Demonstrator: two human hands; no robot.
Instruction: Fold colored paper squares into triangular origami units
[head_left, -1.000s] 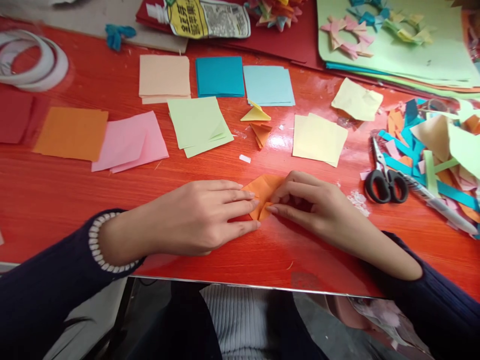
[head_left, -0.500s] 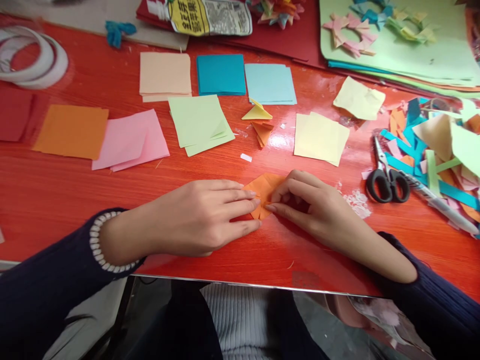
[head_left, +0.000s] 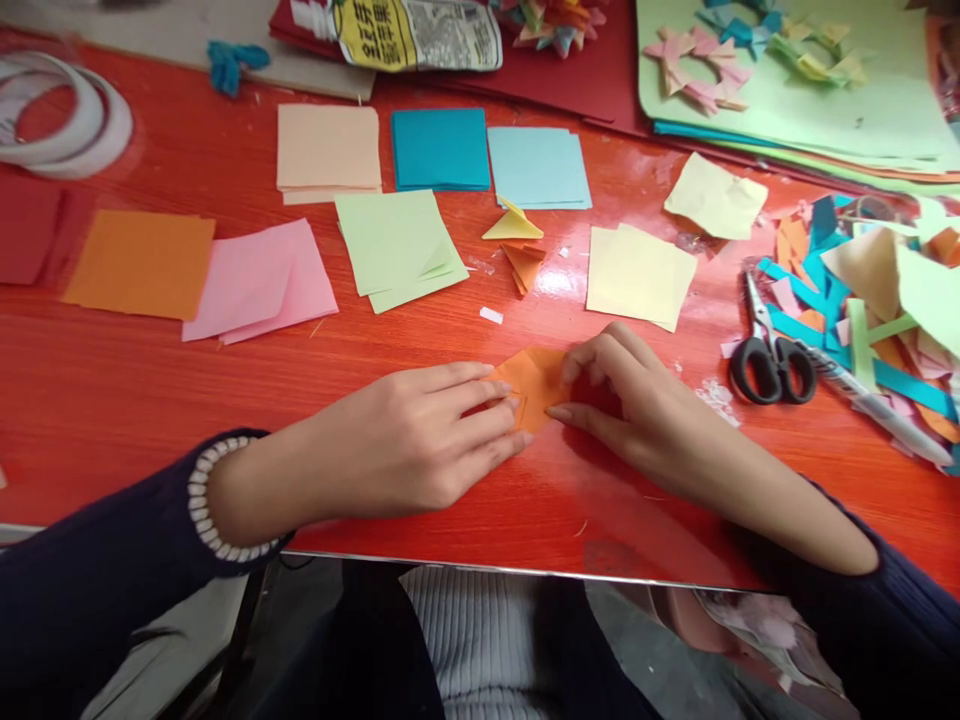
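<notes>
A partly folded piece of orange paper [head_left: 534, 385] lies on the red table, creased and with its left part under my left hand [head_left: 420, 435]. That hand rests flat, its fingers stretched out over the paper; the thumb is hidden. My right hand [head_left: 626, 390] pinches the paper's right edge between thumb and curled fingers. Beyond the hands sit a small folded yellow triangle [head_left: 513, 222] and a small folded orange triangle [head_left: 524, 266].
Paper stacks in orange [head_left: 141, 262], pink [head_left: 259, 280], green [head_left: 401, 240], blue [head_left: 440, 150] and pale yellow [head_left: 637, 275] lie beyond my hands. Scissors [head_left: 772, 365] and paper scraps [head_left: 862, 290] lie right. Tape rolls [head_left: 112, 125] sit far left, a glue pouch [head_left: 420, 35] at the back.
My right hand has shifted slightly right along the orange paper, and more of the paper shows between the hands. The left hand stays pressed on it, nearly unmoved.
</notes>
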